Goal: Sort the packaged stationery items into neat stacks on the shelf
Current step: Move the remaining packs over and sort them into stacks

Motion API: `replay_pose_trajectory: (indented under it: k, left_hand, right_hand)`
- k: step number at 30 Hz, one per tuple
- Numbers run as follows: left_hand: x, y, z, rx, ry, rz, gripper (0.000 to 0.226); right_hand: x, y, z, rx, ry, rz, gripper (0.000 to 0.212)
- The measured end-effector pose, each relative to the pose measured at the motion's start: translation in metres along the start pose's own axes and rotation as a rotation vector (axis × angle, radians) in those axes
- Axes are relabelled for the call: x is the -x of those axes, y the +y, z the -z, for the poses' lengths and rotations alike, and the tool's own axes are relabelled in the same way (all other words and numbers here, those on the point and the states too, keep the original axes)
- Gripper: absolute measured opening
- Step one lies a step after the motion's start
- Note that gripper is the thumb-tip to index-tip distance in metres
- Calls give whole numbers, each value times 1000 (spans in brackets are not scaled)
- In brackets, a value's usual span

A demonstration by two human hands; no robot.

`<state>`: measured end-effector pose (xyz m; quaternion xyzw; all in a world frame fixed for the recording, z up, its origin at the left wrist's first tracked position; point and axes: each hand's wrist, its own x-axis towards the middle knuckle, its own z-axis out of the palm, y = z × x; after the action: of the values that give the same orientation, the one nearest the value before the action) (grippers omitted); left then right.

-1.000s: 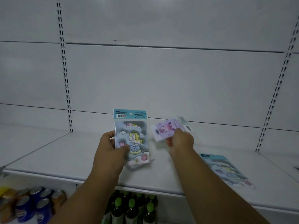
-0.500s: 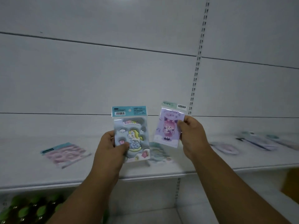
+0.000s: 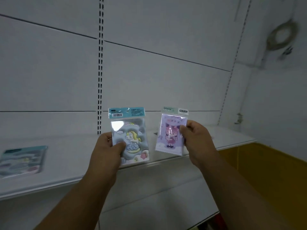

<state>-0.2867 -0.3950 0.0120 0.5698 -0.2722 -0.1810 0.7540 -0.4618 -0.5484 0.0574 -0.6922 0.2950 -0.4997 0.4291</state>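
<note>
My left hand (image 3: pixel 108 149) grips a unicorn sticker pack (image 3: pixel 130 136) with a teal header, held upright above the white shelf (image 3: pixel 74 156). To its right, my right hand (image 3: pixel 195 141) holds a smaller purple pack (image 3: pixel 170 133) showing a pink-haired cartoon girl, also upright. The two packs are side by side and apart. Another teal-headed pack (image 3: pixel 23 161) lies flat on the shelf at the far left, blurred.
A slotted upright (image 3: pixel 100 72) runs down the white back panel behind the packs. The shelf ends at the right near a yellow surface (image 3: pixel 269 176). A lower white shelf (image 3: pixel 157 211) sits beneath. A coiled cable (image 3: pixel 280 35) hangs on the right wall.
The view has swung to the right: the flat pack now sits at the far left and the right-hand shelf items are gone from sight. Both hands still hold their packs upright, slightly further apart.
</note>
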Motion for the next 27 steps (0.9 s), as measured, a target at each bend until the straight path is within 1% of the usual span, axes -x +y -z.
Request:
replay_pose_trajectory:
  k: [6, 9, 12, 15, 18, 19, 20, 22, 24, 25, 26, 27]
  left_hand:
    - [-37, -13, -47, -28, 17, -10, 21]
    - [-62, -13, -74, -14, -3, -8, 20]
    - [-83, -17, -98, -2, 19, 5, 20]
    - [-97, -21, -121, 10, 37, 31, 23]
    - [-108, -26, -139, -20, 39, 48, 24]
    - [-111, -27, -144, -27, 49, 46, 23]
    - [-114, -29, -149, -33, 62, 44, 23]
    - [-118, -35, -160, -54, 87, 46, 22]
    - [-121, -41, -173, -85, 114, 43, 22]
    - [-122, -43, -182, -95, 123, 41, 22]
    - [-124, -46, -191, -101, 131, 37, 22]
    - [-126, -49, -202, -103, 140, 35, 21]
  right_hand:
    - [-63, 36, 17, 31, -22, -23, 18]
    - [-101, 54, 24, 124, -28, -28, 16]
    - [-144, 72, 24, 188, -45, -94, 12]
    - [-183, 93, 18, 230, -72, -177, 17]
    - [-212, 115, 12, 314, -162, -258, 13]
    - [-220, 123, 10, 384, -206, -255, 14]
    - [-226, 130, 6, 479, -252, -233, 19]
    - [-236, 140, 2, 744, -348, -192, 31]
    - [-241, 147, 2, 927, -398, -177, 36]
    - [-245, 149, 6, 967, -397, -123, 37]
    - [-249, 147, 10, 939, -382, -58, 37]
    - [-256, 143, 18, 789, -366, -22, 39]
